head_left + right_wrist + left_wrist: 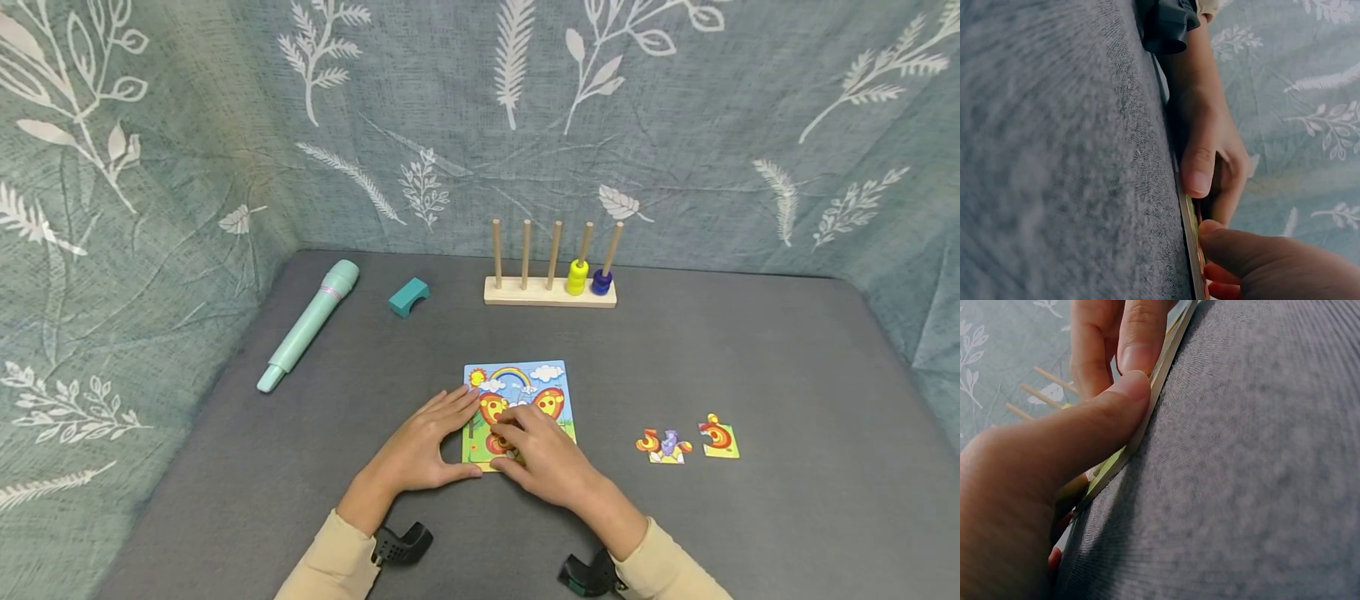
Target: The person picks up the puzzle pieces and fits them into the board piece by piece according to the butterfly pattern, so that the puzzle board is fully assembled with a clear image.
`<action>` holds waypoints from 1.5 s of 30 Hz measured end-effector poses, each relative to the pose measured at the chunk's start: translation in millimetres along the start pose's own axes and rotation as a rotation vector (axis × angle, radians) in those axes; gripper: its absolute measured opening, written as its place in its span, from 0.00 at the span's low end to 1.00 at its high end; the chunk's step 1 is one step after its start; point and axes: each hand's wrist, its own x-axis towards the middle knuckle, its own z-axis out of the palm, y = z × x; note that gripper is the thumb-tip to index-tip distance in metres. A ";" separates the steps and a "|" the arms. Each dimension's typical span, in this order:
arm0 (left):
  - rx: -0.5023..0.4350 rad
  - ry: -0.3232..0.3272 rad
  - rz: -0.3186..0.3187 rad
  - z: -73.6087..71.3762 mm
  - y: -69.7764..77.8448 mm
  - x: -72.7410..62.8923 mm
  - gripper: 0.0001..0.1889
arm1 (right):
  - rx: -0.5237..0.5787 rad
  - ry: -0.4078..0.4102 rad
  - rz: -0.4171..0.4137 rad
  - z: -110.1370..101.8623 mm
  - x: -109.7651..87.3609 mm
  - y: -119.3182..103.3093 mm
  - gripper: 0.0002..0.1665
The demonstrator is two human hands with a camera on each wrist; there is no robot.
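A square butterfly jigsaw puzzle [547, 373] lies on the table in front of the person, with a sun, a rainbow and clouds along its top. The left hand [420, 450] rests at its left side, fingers stretched over the board and thumb along the near edge. Over the lower middle, the right hand [543, 458] bends its fingers down to a puzzle piece [497, 443] with an orange wing, at the lower left. The right palm and fingers hide much of the puzzle's lower part. In the left wrist view the two thumbs are close together at the board's edge.
Two loose puzzle pieces [666, 447] [721, 438] lie to the right. Behind stands a wooden peg stand [525, 293] with yellow and blue rings. A teal arch block [409, 297] and a mint-green microphone-shaped stick [309, 325] lie at the left. A leaf-patterned curtain [450, 108] hangs behind.
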 end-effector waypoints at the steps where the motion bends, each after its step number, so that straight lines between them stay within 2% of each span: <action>1: -0.002 0.002 -0.002 0.0 0.0 -0.1 0.47 | -0.004 -0.003 -0.001 0.0 -0.1 -0.1 0.22; 7: -0.029 0.037 0.006 0.3 0.2 -0.2 0.45 | -0.007 -0.027 0.001 -1.8 0.1 -1.2 0.20; 13: -0.050 0.040 0.048 2.8 5.7 5.8 0.41 | 0.112 -0.082 0.068 -15.1 -2.8 3.5 0.24; 16: -0.051 0.049 0.077 5.2 8.1 8.3 0.40 | 0.146 -0.084 0.090 -25.2 -9.7 12.1 0.25; 21: -0.042 0.072 0.112 8.6 11.5 12.4 0.36 | 0.121 -0.046 0.120 -45.1 -31.4 32.1 0.27; 28: -0.033 0.090 0.110 9.5 14.3 16.0 0.33 | 0.076 0.029 0.214 -76.4 -76.9 65.0 0.31; 31: -0.021 0.082 0.118 9.5 13.4 16.2 0.32 | 0.059 0.057 0.261 -87.5 -95.5 76.7 0.31; 35: -0.016 0.055 0.118 9.1 12.1 15.5 0.33 | 0.048 0.051 0.348 -98.1 -115.2 87.5 0.32; 40: -0.026 0.023 0.102 8.8 11.6 15.0 0.34 | 0.042 0.031 0.393 -102.6 -128.8 94.7 0.30; 45: -0.047 -0.002 0.079 8.6 11.4 14.0 0.35 | 0.082 0.015 0.414 -101.1 -131.4 96.1 0.26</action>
